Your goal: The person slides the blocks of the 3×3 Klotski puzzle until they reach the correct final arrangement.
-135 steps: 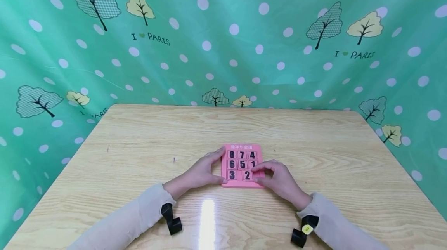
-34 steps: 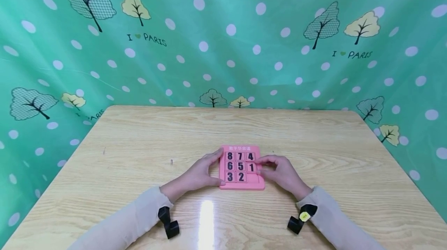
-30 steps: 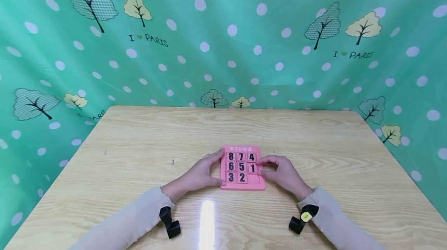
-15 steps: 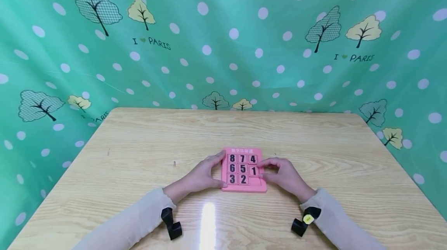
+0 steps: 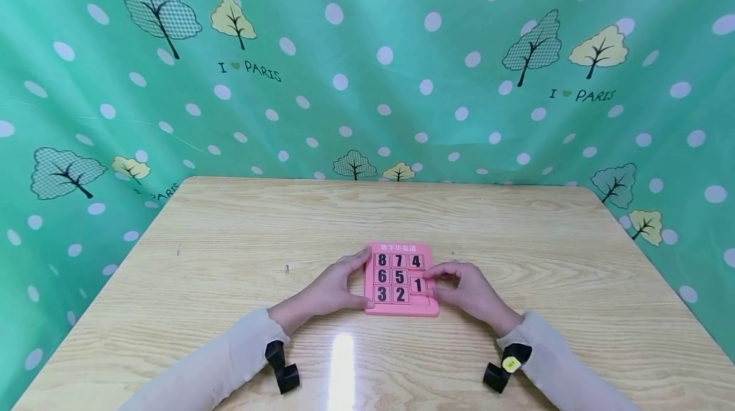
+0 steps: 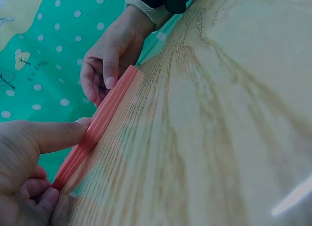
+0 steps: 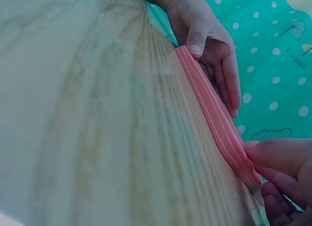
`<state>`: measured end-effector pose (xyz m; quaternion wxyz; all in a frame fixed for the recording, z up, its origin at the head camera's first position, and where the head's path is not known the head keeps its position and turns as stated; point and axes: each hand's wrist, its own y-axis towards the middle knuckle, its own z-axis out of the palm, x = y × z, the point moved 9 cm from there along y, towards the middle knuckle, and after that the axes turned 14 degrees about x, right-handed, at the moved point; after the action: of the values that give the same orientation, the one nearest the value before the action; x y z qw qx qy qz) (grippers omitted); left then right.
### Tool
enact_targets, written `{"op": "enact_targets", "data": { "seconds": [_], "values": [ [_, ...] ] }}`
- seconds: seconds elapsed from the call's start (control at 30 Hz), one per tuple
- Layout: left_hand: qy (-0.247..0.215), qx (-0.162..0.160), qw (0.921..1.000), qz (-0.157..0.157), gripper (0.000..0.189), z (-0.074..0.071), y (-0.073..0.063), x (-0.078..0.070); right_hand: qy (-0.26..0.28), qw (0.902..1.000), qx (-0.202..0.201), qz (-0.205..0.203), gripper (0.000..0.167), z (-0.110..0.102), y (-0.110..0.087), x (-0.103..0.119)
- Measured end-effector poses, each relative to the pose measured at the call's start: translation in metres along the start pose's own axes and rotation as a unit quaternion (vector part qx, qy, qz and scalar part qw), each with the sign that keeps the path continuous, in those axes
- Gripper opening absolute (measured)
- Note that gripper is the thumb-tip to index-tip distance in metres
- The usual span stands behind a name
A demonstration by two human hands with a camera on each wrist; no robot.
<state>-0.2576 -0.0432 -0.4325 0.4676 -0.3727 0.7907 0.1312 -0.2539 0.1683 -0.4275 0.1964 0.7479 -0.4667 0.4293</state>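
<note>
A pink sliding number puzzle (image 5: 402,310) lies flat on the table, its black-numbered tiles reading 8 7 4, 6 5 1 and 3 2. My left hand (image 5: 330,286) grips the frame's left side, with the thumb near the lower corner and fingers at the upper one. At the right side, my right hand (image 5: 467,293) pinches the 1 tile (image 5: 418,284) between thumb and index finger. That tile sits a little below its row, partway into the gap at the lower right. Both wrist views show only the puzzle's pink side edge (image 7: 214,113); the tile faces are hidden there.
The puzzle rests on a light wood-grain table (image 5: 275,219), with a bright light reflection (image 5: 342,366) in front. A green polka-dot curtain (image 5: 310,79) hangs behind and along both sides. Black wrist cameras (image 5: 281,369) are strapped over the sleeves.
The 2 tile has slid left to sit beside the 3, and my right hand has shifted from it to the 1 tile. The 1 tile has moved down, toward me. My left hand keeps its grip.
</note>
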Motion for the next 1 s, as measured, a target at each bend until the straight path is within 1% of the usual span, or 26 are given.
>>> {"op": "enact_targets", "data": {
  "seconds": [0.23, 0.37, 0.5, 0.73, 0.87, 1.0],
  "values": [
    [0.006, -0.001, 1.0, -0.005, 0.097, 0.0, 0.0, 0.0, -0.006, 0.9997, 0.018, -0.017, 0.023, 0.002, -0.003, 0.003],
    [0.006, -0.001, 1.0, -0.006, 0.097, 0.0, 0.0, 0.001, -0.013, 0.9994, 0.029, -0.016, 0.023, 0.004, -0.004, 0.003],
    [0.01, -0.003, 0.9999, -0.005, 0.096, 0.0, 0.0, 0.001, -0.026, 0.9988, 0.034, -0.021, 0.023, 0.004, -0.005, 0.005],
    [0.014, -0.01, 0.9998, -0.003, 0.097, -0.002, 0.0, -0.001, -0.032, 0.9981, 0.037, -0.037, 0.024, 0.004, -0.005, 0.01],
    [0.011, -0.007, 0.9999, -0.002, 0.097, -0.002, 0.0, -0.001, -0.034, 0.9977, 0.039, -0.043, 0.024, 0.004, -0.005, 0.011],
    [0.008, -0.003, 0.9999, -0.008, 0.097, 0.0, 0.0, 0.0, -0.038, 0.9972, 0.045, -0.046, 0.023, 0.004, -0.004, 0.011]
  ]
}}
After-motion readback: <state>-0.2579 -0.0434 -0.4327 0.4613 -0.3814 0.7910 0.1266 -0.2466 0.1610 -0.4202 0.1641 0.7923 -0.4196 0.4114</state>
